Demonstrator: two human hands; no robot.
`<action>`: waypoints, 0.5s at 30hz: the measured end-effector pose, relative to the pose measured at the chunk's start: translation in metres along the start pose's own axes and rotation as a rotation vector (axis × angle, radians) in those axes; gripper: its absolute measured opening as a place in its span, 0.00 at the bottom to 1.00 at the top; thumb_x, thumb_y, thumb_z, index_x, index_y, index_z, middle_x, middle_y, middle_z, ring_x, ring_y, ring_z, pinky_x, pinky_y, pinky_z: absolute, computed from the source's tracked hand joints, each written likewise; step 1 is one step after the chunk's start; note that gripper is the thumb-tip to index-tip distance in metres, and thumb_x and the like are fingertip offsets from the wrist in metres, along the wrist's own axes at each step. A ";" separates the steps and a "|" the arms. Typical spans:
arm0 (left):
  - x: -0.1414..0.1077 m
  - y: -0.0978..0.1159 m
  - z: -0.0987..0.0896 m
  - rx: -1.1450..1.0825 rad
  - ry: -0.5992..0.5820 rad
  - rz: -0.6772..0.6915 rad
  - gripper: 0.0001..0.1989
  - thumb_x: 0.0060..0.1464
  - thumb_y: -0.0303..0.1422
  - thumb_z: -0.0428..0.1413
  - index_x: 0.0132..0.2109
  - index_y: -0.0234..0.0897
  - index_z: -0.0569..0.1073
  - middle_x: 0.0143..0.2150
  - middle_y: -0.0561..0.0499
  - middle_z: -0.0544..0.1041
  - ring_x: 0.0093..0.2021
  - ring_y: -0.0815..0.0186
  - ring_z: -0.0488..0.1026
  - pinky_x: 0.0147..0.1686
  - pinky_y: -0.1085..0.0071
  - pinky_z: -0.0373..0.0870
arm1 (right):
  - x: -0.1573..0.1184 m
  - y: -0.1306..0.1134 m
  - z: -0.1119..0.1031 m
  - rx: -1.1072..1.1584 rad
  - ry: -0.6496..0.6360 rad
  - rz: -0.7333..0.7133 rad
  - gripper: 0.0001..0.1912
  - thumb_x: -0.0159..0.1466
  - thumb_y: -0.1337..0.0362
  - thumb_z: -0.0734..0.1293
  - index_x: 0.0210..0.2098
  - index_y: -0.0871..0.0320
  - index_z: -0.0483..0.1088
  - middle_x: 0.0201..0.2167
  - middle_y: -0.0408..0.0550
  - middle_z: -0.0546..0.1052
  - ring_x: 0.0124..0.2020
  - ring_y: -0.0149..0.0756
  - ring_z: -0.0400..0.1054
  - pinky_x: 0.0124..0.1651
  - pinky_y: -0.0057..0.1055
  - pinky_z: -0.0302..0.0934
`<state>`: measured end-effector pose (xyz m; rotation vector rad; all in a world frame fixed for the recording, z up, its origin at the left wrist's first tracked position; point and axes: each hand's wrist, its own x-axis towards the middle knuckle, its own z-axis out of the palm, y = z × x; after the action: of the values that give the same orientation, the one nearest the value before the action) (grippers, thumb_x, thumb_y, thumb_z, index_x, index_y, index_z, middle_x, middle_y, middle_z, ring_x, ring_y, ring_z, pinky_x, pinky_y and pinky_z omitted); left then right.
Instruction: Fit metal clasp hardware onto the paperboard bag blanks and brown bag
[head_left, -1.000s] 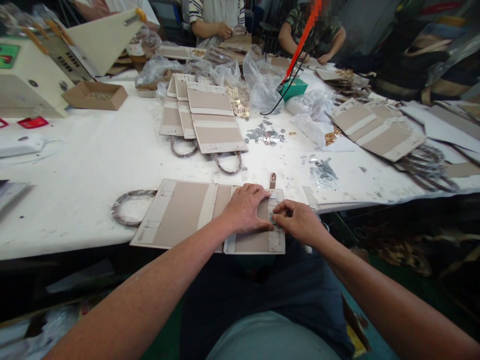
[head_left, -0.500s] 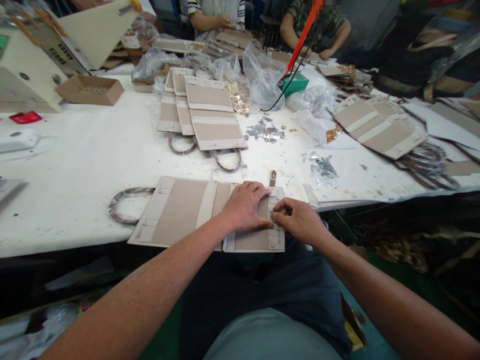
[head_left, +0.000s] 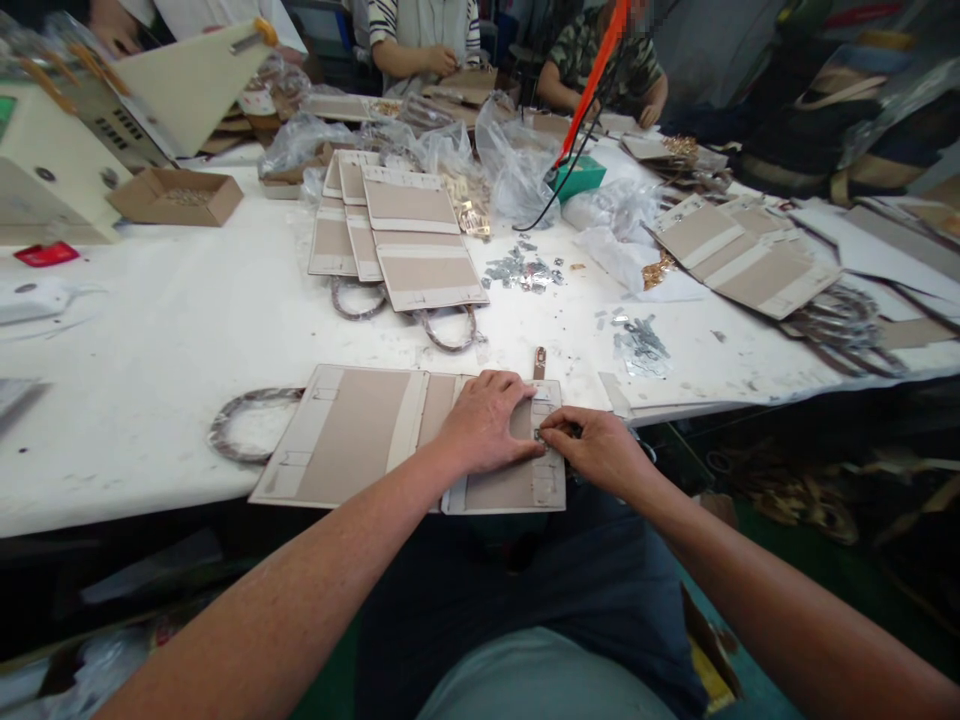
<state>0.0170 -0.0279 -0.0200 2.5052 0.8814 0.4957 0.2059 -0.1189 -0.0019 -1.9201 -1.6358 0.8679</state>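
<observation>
A beige bag panel (head_left: 352,430) lies flat and unfolded along the table's front edge, inner side up. A wrapped loop handle (head_left: 244,425) sticks out from its left end, and a short brown tab (head_left: 540,362) from the far side near its right end. My left hand (head_left: 487,420) rests on the right part of the panel, thumb and fingers spread. At the panel's right edge strip, my right hand (head_left: 600,448) is closed in a pinch. A small metal plate (head_left: 538,434) shows at its fingertips, partly hidden.
Similar bag panels (head_left: 424,270) overlap behind, with more stacked panels (head_left: 742,250) to the right. Loose metal plates (head_left: 521,268) and another pile (head_left: 643,345) lie between. A cardboard tray (head_left: 176,197) stands beside a cream machine (head_left: 52,180). Co-workers sit across the white table (head_left: 150,370).
The whole view has shifted slightly, with the table lower in it. My hands keep nearly the same places on the panel; the right fingertips have moved only slightly.
</observation>
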 end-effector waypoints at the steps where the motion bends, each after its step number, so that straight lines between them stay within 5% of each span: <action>1: 0.000 0.000 -0.001 0.005 0.000 0.000 0.37 0.46 0.53 0.68 0.60 0.45 0.70 0.61 0.46 0.70 0.62 0.49 0.64 0.64 0.50 0.61 | 0.000 0.000 -0.001 -0.004 -0.006 -0.014 0.08 0.65 0.60 0.68 0.36 0.52 0.80 0.29 0.41 0.81 0.31 0.37 0.73 0.35 0.30 0.61; 5: -0.001 0.001 -0.003 0.000 0.008 -0.008 0.37 0.46 0.53 0.68 0.60 0.45 0.70 0.61 0.46 0.70 0.61 0.49 0.64 0.64 0.50 0.62 | -0.001 -0.007 -0.018 0.047 0.024 -0.001 0.10 0.64 0.57 0.70 0.41 0.53 0.81 0.27 0.42 0.79 0.29 0.37 0.72 0.33 0.31 0.62; 9: -0.001 0.000 -0.003 -0.019 0.015 -0.018 0.37 0.44 0.51 0.71 0.59 0.46 0.71 0.61 0.48 0.71 0.61 0.51 0.65 0.64 0.51 0.62 | -0.001 -0.024 -0.043 0.273 0.282 0.023 0.14 0.66 0.51 0.71 0.34 0.55 0.78 0.18 0.40 0.71 0.20 0.33 0.64 0.25 0.30 0.56; 15: 0.000 0.001 -0.005 -0.038 0.009 -0.039 0.37 0.42 0.50 0.72 0.58 0.46 0.72 0.60 0.49 0.71 0.61 0.51 0.65 0.64 0.51 0.62 | 0.028 -0.052 -0.044 0.860 0.631 -0.309 0.24 0.68 0.51 0.67 0.22 0.54 0.57 0.17 0.36 0.59 0.16 0.28 0.57 0.23 0.28 0.59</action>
<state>0.0152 -0.0272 -0.0151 2.4479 0.9142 0.5063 0.2046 -0.0805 0.0602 -1.1231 -0.9089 0.5950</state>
